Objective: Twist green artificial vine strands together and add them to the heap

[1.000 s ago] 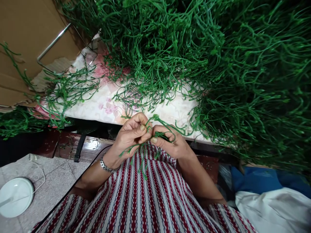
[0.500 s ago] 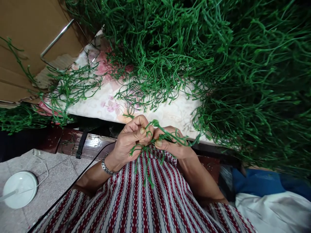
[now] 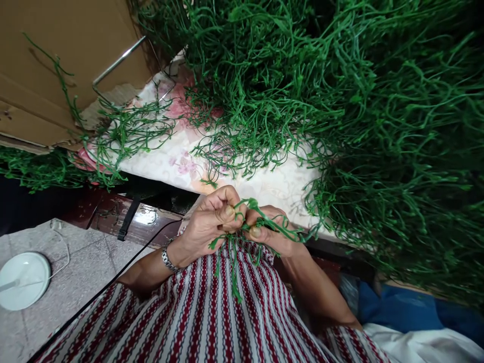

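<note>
My left hand [image 3: 212,222] pinches green branching stems between thumb and fingers, just above my lap. Close beside it, my right hand [image 3: 270,229] grips the same small bunch of green stems [image 3: 235,275], its thumb pressed on them. Some ends hang down over the striped garment; others stick out to the right over my right hand. Beyond both hands, a large heap of similar green stems [image 3: 302,80] lies on a floral cloth [image 3: 166,164]. Fingertips partly hide where the stems meet.
Cardboard [image 3: 75,45] with a bent metal rod [image 3: 119,60] stands at the upper left. A round white object [image 3: 24,280] is on the tiled floor at lower left. A black cord [image 3: 124,267] runs past my left arm. Blue fabric [image 3: 397,307] lies at lower right.
The view has shifted, so the cloth and cardboard appear farther right. Both hands keep their hold on the stems, with little change in their pose.
</note>
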Motion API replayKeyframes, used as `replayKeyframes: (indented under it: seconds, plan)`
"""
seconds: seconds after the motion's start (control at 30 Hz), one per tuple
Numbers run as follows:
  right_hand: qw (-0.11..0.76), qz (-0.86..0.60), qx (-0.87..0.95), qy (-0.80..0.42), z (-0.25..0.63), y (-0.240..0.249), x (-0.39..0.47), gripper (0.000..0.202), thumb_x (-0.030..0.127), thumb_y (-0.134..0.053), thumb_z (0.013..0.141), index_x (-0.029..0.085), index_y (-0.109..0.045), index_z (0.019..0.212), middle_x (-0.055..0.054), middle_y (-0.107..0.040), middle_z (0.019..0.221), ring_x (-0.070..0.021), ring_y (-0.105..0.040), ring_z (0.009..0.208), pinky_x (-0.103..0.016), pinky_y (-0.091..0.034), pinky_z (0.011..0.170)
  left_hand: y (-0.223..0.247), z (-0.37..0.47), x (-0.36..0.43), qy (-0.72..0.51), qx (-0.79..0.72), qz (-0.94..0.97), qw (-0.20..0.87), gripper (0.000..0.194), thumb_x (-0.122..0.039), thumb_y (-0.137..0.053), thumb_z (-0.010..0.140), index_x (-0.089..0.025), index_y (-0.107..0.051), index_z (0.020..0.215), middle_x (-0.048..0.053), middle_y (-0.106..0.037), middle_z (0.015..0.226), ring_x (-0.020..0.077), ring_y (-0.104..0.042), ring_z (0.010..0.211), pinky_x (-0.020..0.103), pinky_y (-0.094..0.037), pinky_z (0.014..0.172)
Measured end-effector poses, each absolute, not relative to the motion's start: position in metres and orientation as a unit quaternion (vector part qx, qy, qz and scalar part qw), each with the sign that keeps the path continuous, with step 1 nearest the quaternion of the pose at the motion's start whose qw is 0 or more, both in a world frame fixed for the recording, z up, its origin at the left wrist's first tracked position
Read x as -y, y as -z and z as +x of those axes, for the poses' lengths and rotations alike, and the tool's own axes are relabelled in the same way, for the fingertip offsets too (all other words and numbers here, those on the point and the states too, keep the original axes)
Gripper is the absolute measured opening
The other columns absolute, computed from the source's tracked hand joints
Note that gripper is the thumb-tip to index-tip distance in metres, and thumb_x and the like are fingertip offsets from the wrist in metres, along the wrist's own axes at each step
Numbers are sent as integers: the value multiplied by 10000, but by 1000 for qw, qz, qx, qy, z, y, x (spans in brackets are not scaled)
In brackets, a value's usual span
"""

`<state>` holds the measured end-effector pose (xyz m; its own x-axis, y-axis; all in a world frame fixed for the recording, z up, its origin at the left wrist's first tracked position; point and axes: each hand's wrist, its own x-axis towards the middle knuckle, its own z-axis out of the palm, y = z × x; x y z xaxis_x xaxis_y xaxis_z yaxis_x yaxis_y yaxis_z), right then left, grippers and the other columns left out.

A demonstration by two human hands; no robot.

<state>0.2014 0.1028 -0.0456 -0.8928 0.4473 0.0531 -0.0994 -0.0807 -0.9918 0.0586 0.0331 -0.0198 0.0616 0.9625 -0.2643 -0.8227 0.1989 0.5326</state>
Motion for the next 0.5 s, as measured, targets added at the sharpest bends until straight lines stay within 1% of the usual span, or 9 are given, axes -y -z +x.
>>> replayKeyframes:
  seconds: [0.1,0.13,0.2,0.27,0.3,0.4,0.5]
  plan:
    - [194,-151,702,-669,201,42,-105,220,301,-520,828,166,-470,661,49,-392,564,-61,-344,482,-207,-277,453,23,58,-34,-629,-306,149,699,173,-236,-631,728,-150,-486,688,-46,-404,538,31,-267,435,156,-199,416]
    - [196,-162,723,-642,200,41,-105,187,276,-532,823,167,-483,679,51,-401,573,-62,-356,495,-200,-290,463,26,58,-34,-633,-321,170,684,164,-238,-621,741,-150,-489,698,-50,-395,536,30,-268,435,157,-207,421]
    - [196,-176,756,-598,199,40,-105,102,248,-574,802,174,-521,755,41,-472,638,-70,-432,567,-190,-352,526,30,58,-35,-639,-351,223,647,149,-238,-612,758,-146,-502,715,-50,-397,543,31,-294,443,157,-229,431]
    - [195,-183,773,-575,197,41,-103,93,250,-594,793,188,-545,841,28,-539,736,-83,-502,666,-194,-403,613,34,58,-36,-638,-367,263,624,142,-234,-614,762,-142,-512,725,-45,-416,564,32,-332,463,155,-254,443]
    - [195,-187,779,-566,196,42,-102,101,253,-590,798,195,-549,871,26,-552,760,-84,-515,683,-196,-413,634,35,57,-36,-635,-370,271,622,142,-233,-614,763,-140,-513,726,-44,-423,569,33,-346,471,154,-263,449]
    - [216,-185,795,-535,196,45,-99,66,233,-549,826,191,-553,876,25,-558,747,-79,-517,658,-198,-420,632,35,56,-35,-615,-372,262,645,162,-242,-622,756,-134,-509,715,-50,-408,540,31,-330,458,151,-253,441]
    - [226,-135,793,-550,199,44,-99,56,210,-529,831,166,-557,852,15,-556,726,-72,-497,628,-193,-404,590,30,55,-32,-594,-354,230,685,173,-241,-632,740,-129,-508,696,-58,-377,507,26,-283,433,150,-219,418]
